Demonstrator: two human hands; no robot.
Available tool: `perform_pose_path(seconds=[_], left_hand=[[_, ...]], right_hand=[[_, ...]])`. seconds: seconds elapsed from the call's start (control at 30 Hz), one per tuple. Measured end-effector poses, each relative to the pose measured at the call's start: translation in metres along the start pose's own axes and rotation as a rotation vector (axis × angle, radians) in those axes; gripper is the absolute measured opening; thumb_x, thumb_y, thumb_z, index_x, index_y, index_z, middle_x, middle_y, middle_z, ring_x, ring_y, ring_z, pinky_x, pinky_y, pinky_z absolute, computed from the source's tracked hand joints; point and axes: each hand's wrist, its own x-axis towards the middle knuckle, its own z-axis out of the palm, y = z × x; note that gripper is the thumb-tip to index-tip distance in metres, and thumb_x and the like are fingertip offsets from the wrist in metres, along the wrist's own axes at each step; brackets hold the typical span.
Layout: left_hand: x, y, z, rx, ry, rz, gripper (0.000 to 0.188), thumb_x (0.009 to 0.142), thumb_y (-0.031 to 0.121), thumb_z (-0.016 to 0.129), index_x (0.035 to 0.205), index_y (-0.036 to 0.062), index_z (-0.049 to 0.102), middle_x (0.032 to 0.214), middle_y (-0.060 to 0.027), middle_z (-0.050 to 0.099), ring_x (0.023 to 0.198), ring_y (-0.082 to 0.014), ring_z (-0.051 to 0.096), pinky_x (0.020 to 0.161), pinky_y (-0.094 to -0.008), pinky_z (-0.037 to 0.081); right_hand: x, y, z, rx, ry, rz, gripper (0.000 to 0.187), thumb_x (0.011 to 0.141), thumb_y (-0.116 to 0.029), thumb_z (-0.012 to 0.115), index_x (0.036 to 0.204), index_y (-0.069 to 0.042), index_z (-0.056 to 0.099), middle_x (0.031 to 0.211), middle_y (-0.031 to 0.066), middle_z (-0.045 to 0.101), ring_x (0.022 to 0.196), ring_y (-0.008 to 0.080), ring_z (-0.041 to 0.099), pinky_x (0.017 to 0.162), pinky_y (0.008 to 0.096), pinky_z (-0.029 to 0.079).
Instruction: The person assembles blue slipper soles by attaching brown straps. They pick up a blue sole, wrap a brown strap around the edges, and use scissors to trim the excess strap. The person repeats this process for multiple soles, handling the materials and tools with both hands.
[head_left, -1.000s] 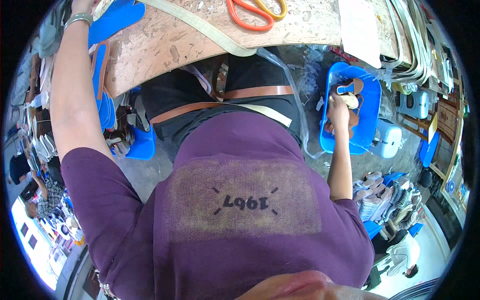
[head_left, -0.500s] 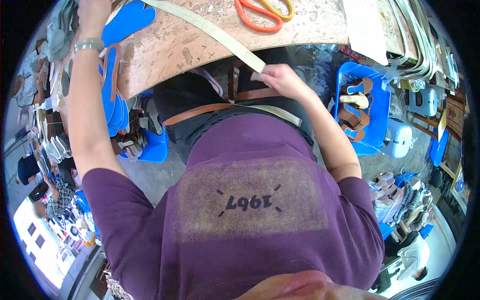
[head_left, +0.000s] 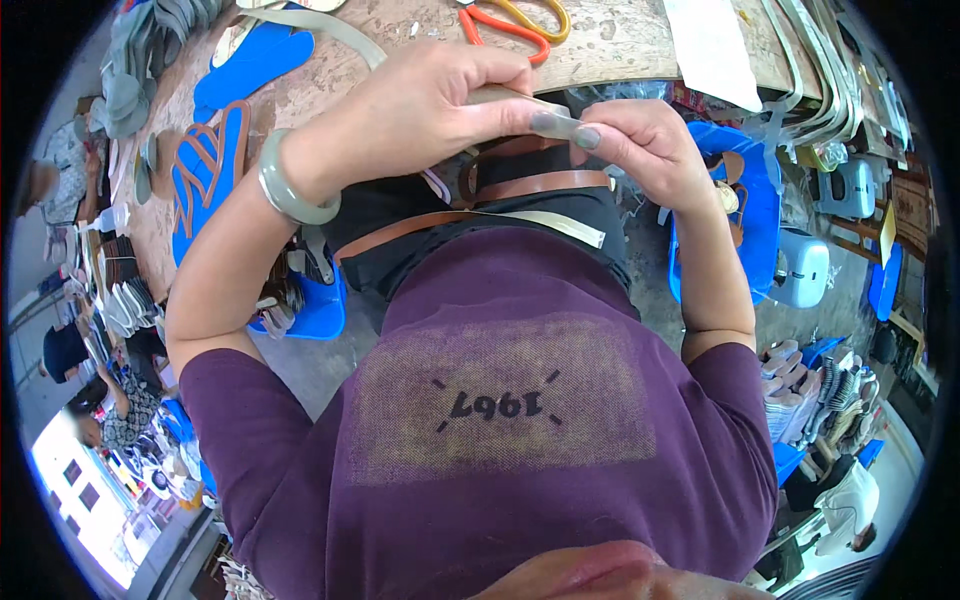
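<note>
A pale cream strip runs from the back of the workbench down behind my left hand. My left hand, with a pale green bangle on its wrist, pinches the strip between thumb and fingers just beyond the bench's near edge. Thumb to thumb with it, my right hand is closed on the strip's end, mostly hidden by the fingers. Across my lap lie a brown strip and another strip, brown on one part and cream on the other.
Scissors with orange and yellow handles lie on the bench. At left are blue soles, one with brown straps. A white sheet overhangs the edge beside hanging strips. Blue bins of sandals stand below.
My left hand has come from the far left of the bench to meet my right hand at the strip's end. The right hand has shifted slightly right; the strapped sole now shows more.
</note>
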Motion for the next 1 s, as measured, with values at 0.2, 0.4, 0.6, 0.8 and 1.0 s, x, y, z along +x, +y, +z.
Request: perform_pose_path(seconds=[0.2,0.4,0.6,0.8,1.0], left_hand=[[-0.001,-0.003,-0.035,-0.017,0.049,-0.031,0.024,0.091,0.024,0.06,0.081,0.0019,0.061,0.067,0.0051,0.048,0.064,-0.0034,0.042,0.057,-0.0209,0.034],[-0.007,-0.004,-0.061,0.113,-0.007,-0.153,0.023,0.089,0.022,0.061,0.076,0.0035,0.056,0.065,0.0054,0.045,0.062,-0.0028,0.039,0.055,-0.0212,0.032],[-0.007,-0.018,-0.065,0.177,0.038,-0.13,0.025,0.088,0.02,0.062,0.072,0.0064,0.049,0.066,0.0059,0.04,0.062,-0.0028,0.034,0.055,-0.0209,0.029],[-0.008,-0.034,-0.086,0.21,0.105,-0.107,0.025,0.086,0.016,0.06,0.07,0.0071,0.042,0.066,0.0065,0.037,0.065,-0.0027,0.035,0.057,-0.0206,0.03],[-0.009,-0.034,-0.107,0.195,0.262,-0.203,0.017,0.083,0.01,0.059,0.07,0.0069,0.048,0.065,0.0045,0.045,0.06,-0.0048,0.042,0.054,-0.0211,0.035]], right_hand=[[-0.022,0.028,-0.007,0.158,0.11,0.106,0.031,0.093,-0.026,0.053,0.079,0.0,0.063,0.071,0.0025,0.059,0.068,0.0106,0.052,0.066,0.0249,0.043],[-0.045,0.063,-0.002,0.241,0.138,0.234,0.034,0.092,-0.03,0.054,0.077,-0.001,0.064,0.071,-0.0003,0.058,0.067,0.0086,0.05,0.062,0.0232,0.04],[-0.057,0.093,0.004,0.317,0.14,0.305,0.034,0.09,-0.033,0.056,0.076,-0.003,0.065,0.067,-0.0026,0.055,0.062,0.0058,0.044,0.056,0.0219,0.034],[-0.071,0.13,0.008,0.377,0.192,0.381,0.033,0.09,-0.033,0.056,0.075,-0.004,0.063,0.062,-0.0057,0.045,0.055,0.0044,0.033,0.052,0.0217,0.025],[-0.082,0.158,0.012,0.381,0.235,0.393,0.033,0.089,-0.033,0.056,0.075,-0.004,0.063,0.059,-0.0071,0.04,0.053,0.0039,0.03,0.05,0.0223,0.021]])
